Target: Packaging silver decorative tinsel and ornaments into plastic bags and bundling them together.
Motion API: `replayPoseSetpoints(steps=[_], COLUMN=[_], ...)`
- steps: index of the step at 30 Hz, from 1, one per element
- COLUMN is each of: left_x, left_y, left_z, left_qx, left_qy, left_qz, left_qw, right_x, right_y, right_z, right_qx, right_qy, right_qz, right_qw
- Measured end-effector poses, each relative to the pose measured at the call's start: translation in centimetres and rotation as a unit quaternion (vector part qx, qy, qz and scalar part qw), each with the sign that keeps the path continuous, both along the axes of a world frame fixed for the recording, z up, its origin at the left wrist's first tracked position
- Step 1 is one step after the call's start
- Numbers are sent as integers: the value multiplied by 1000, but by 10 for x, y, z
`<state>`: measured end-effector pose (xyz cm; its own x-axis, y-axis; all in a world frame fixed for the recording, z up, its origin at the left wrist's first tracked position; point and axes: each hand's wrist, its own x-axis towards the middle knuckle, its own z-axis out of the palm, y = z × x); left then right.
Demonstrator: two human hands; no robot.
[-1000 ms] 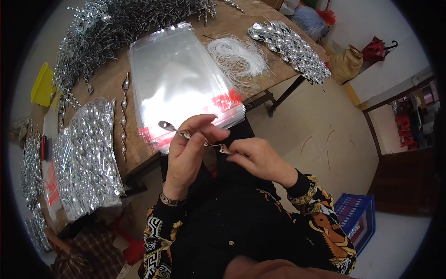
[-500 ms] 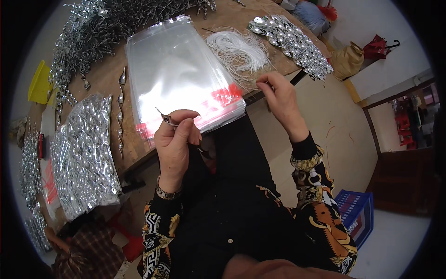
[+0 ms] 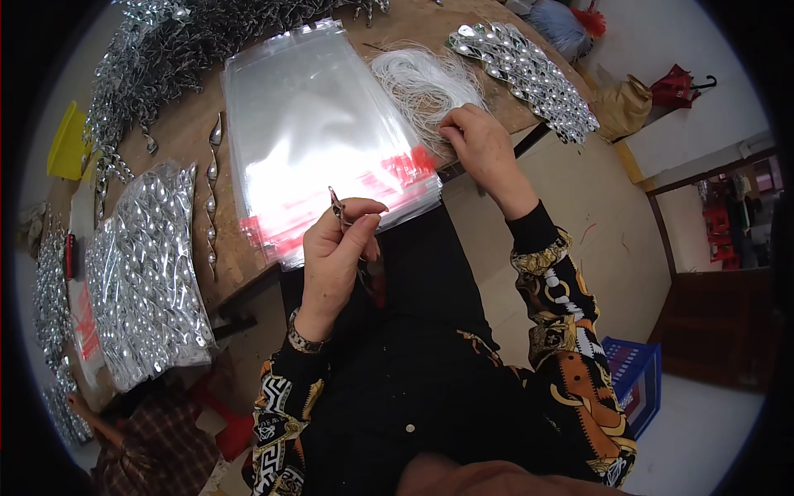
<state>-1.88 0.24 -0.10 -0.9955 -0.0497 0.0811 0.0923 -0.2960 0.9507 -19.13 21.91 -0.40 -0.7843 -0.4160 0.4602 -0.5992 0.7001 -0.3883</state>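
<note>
I see the left hand (image 3: pixel 335 256) pinching a twisted silver strip (image 3: pixel 337 207) between thumb and forefinger, its free end poking up above the knuckles, with the stack of clear bags (image 3: pixel 310 107) just beyond. The right hand (image 3: pixel 484 153) has thumb and forefinger drawn together at the near edge of the white cord bundle (image 3: pixel 422 83); from here I can't tell whether a strand is between them.
</note>
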Motion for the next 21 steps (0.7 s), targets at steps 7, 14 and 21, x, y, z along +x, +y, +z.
replayPoseSetpoints(steps=[7, 14, 21], left_x=[0, -2, -2], left_y=[2, 3, 4], left_z=[0, 0, 0], left_qx=[-14, -4, -1], left_qy=[-18, -17, -13], left_qz=[-5, -1, 5], left_qw=[1000, 1000, 1000], right_x=[-4, -6, -3], right_y=[-3, -1, -5], right_z=[-4, 0, -2], right_qx=[42, 14, 8], right_qy=[8, 6, 17], right_qz=[-9, -17, -1], right_qw=[999, 1000, 1000])
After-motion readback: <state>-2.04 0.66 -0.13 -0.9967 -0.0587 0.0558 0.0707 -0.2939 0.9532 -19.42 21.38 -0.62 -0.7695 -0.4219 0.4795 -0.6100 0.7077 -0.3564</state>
